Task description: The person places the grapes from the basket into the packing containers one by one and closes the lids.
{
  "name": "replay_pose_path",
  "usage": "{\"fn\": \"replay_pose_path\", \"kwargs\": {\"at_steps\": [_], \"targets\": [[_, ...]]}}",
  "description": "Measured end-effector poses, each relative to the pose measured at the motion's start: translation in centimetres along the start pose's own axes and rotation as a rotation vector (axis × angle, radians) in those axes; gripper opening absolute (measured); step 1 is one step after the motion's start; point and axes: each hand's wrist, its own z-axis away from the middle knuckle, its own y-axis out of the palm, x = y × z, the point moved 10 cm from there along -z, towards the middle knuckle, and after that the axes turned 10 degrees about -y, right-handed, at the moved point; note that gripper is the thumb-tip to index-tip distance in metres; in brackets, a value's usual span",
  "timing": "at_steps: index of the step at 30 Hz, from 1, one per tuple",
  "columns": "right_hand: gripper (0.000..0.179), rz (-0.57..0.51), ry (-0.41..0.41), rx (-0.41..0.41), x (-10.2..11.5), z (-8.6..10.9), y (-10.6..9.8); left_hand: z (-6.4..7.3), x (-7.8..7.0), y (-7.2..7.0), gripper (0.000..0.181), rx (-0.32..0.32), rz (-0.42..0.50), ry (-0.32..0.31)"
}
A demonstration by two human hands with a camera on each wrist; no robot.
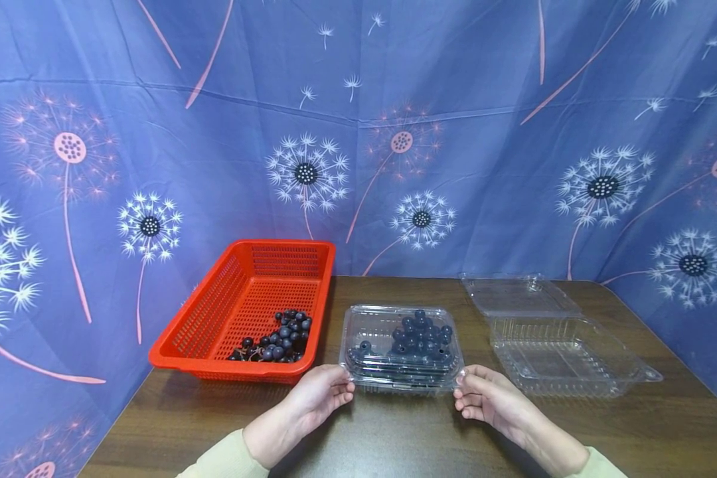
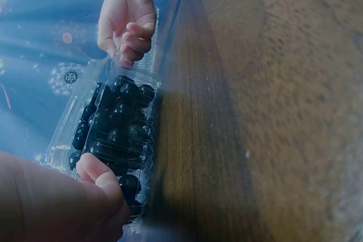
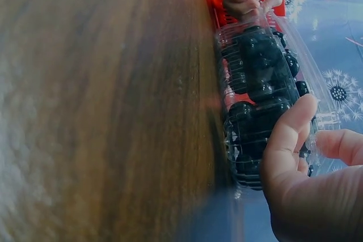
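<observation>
A clear plastic clamshell box stands on the table in front of me, its lid down over a heap of dark grapes. My left hand pinches the near left corner of its rim between thumb and fingers. At the near right corner my right hand pinches the rim the same way. In the left wrist view the left thumb lies on the box edge, with grapes showing through the wall. The right wrist view shows the right thumb along the opposite end.
To the left stands a red plastic basket with a bunch of dark grapes in its near right corner. Another clear clamshell box, lid flipped back, lies at the right. A blue dandelion-print cloth hangs behind the table.
</observation>
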Motion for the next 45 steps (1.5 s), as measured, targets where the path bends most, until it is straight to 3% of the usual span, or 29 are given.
{"fn": "replay_pose_path", "kwargs": {"at_steps": [2,7,15,23,45], "targets": [[0.006,0.014,0.005,-0.004,-0.02,-0.02,0.01,0.04,-0.08,-0.01,0.007,-0.002,0.01,0.005],[0.007,0.035,0.01,-0.009,-0.01,-0.12,0.05,0.21,-0.32,-0.06,0.022,-0.019,0.033,0.021],[0.008,0.066,-0.013,-0.041,0.23,-0.32,-0.18,0.28,-0.65,0.02,0.023,-0.043,0.039,0.04],[0.007,0.044,-0.049,-0.061,0.64,-0.26,-0.26,0.19,-0.59,-0.15,0.025,-0.059,0.053,0.041],[0.006,-0.023,-0.026,-0.051,0.47,-0.06,-0.5,0.46,-0.35,-0.36,0.023,-0.069,0.041,0.041]]}}
